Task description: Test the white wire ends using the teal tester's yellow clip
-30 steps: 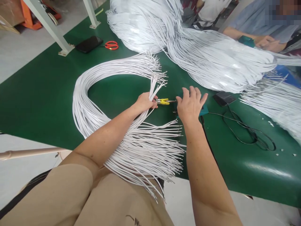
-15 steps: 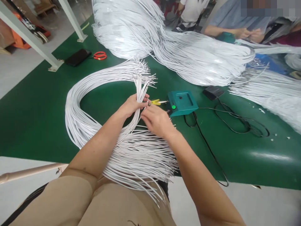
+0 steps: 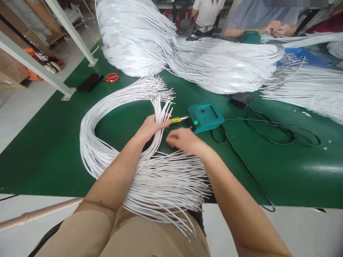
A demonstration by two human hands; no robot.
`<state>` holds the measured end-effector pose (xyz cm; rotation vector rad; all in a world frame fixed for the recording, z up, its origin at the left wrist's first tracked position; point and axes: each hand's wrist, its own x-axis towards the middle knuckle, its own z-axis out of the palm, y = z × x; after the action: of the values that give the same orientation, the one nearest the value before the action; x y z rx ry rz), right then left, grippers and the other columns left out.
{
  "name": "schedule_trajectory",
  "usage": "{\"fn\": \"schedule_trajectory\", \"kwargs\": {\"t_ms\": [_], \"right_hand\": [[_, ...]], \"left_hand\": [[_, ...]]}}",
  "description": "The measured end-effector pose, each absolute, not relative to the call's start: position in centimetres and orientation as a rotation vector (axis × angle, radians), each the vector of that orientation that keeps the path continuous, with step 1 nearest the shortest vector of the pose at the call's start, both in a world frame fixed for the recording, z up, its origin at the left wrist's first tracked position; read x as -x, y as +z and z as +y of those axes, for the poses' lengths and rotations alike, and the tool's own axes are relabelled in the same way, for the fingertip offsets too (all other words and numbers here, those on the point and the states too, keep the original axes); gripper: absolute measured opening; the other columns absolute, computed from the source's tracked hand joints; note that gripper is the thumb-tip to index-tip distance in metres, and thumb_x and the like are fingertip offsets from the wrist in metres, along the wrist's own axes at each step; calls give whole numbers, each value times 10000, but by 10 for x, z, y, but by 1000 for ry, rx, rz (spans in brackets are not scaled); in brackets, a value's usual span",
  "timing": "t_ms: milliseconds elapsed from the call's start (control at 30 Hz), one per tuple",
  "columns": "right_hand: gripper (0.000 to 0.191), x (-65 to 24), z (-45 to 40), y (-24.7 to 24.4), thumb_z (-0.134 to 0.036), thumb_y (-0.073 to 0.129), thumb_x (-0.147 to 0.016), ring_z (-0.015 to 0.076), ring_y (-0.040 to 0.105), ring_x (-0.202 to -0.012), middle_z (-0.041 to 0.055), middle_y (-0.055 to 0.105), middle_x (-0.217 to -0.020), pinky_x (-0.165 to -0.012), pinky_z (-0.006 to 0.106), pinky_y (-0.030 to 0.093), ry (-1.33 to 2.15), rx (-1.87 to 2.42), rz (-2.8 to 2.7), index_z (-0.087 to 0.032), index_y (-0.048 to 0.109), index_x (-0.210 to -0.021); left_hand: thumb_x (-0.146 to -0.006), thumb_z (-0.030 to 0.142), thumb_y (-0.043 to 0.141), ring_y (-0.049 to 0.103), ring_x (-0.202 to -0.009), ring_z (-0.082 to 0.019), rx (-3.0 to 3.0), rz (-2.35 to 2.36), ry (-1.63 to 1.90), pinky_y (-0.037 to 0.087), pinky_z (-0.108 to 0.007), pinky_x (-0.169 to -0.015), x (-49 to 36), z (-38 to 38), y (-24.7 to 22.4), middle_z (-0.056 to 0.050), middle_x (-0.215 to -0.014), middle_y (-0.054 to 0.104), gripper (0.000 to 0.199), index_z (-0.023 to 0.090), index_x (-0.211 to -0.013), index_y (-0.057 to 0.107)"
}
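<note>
My left hand (image 3: 154,126) is wrapped round a small bundle of white cables (image 3: 158,112), whose ends stick up above the fingers. To the right of it, my right hand (image 3: 180,139) has its fingers curled and blurred; whether something small is between them cannot be made out. More white cables (image 3: 166,175) fan out under my forearms, curving round on the left. A teal box (image 3: 205,116) with a green button stands just beyond my right hand. From its left side a yellow-covered part (image 3: 175,120) reaches toward my left fingers.
Large piles of white cables (image 3: 214,64) lie across the back. Red-handled scissors (image 3: 112,77) and a black phone-like object (image 3: 89,82) lie at the back left. A black pedal-like object (image 3: 242,100) and black cords are on the right. Another person's hands (image 3: 276,28) work at the top right.
My right hand has moved away from the bundle, down and to the right. My left hand still holds the bundle. The whole view has shifted slightly.
</note>
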<state>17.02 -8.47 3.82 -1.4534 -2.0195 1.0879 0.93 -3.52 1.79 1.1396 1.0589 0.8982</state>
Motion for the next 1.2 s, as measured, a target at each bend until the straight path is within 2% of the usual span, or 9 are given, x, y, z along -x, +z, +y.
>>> {"fn": "schedule_trajectory", "kwargs": {"t_ms": [33, 100, 200, 300, 600, 767, 833, 1033, 1200], "right_hand": [[201, -174, -76, 42, -248, 558, -843, 128, 589, -507, 15, 664, -628, -514, 284, 491, 1060, 1489, -1874, -201, 667, -681], [144, -178, -59, 48, -312, 591, -829, 123, 590, -503, 4, 653, -641, -500, 283, 519, 1051, 1515, -1485, -192, 660, -792], [164, -176, -44, 47, -329, 698, -734, 96, 538, -469, -23, 607, -584, -471, 258, 516, 1111, 1408, -1193, -177, 642, -757], [160, -173, -42, 43, -291, 726, -694, 69, 501, -448, -28, 603, -562, -462, 221, 480, 1204, 1309, -1097, -160, 637, -672], [272, -177, -45, 31, -329, 813, -611, 68, 496, -537, -11, 612, -595, -538, 212, 443, 1516, 1068, -886, -132, 727, -778], [165, -175, -47, 25, -244, 767, -636, 31, 308, -447, -73, 414, -498, -430, 185, 309, 1727, 904, -656, -134, 645, -622], [192, -176, -48, 24, -238, 737, -655, 32, 282, -436, -77, 378, -495, -429, 190, 308, 1787, 879, -625, -142, 594, -570], [365, -180, -49, 23, -516, 700, -724, 70, 365, -433, -83, 319, -459, -441, 209, 332, 1764, 976, -680, -155, 650, -697], [380, -181, -51, 19, -480, 792, -663, 49, 332, -439, -97, 313, -471, -478, 204, 355, 1803, 896, -685, -163, 585, -625]], "left_hand": [[-577, 311, 829, 589, -700, -93, -1152, 1068, 914, 469, -244, -745, -11, -36, 17, 3, -788, 657, 463, 137, -979, 680], [-545, 314, 841, 592, -691, -103, -1185, 1092, 925, 472, -256, -732, -13, -37, 16, 12, -761, 642, 437, 140, -900, 656], [-535, 348, 844, 566, -659, -100, -1261, 1150, 911, 456, -247, -697, -14, -37, 15, 27, -706, 607, 408, 147, -813, 623], [-606, 395, 806, 542, -651, -90, -1292, 1126, 935, 438, -231, -677, -16, -37, 15, 21, -700, 603, 364, 143, -797, 626], [-659, 319, 781, 604, -653, -104, -1207, 960, 1065, 446, -219, -602, -25, -35, 12, 3, -717, 628, 328, 139, -832, 570], [-686, 281, 754, 649, -705, -123, -1243, 986, 1013, 444, -216, -589, -25, -35, 12, -6, -806, 637, 313, 152, -856, 524], [-700, 268, 739, 657, -719, -128, -1265, 998, 981, 456, -225, -606, -26, -36, 12, -9, -823, 643, 302, 155, -864, 513], [-724, 256, 713, 643, -711, -121, -1380, 1022, 905, 484, -255, -672, -27, -38, 12, -19, -800, 659, 259, 146, -857, 520], [-696, 244, 739, 625, -650, -97, -1326, 1004, 929, 489, -234, -632, -28, -38, 13, 15, -747, 619, 295, 149, -823, 490]]}}
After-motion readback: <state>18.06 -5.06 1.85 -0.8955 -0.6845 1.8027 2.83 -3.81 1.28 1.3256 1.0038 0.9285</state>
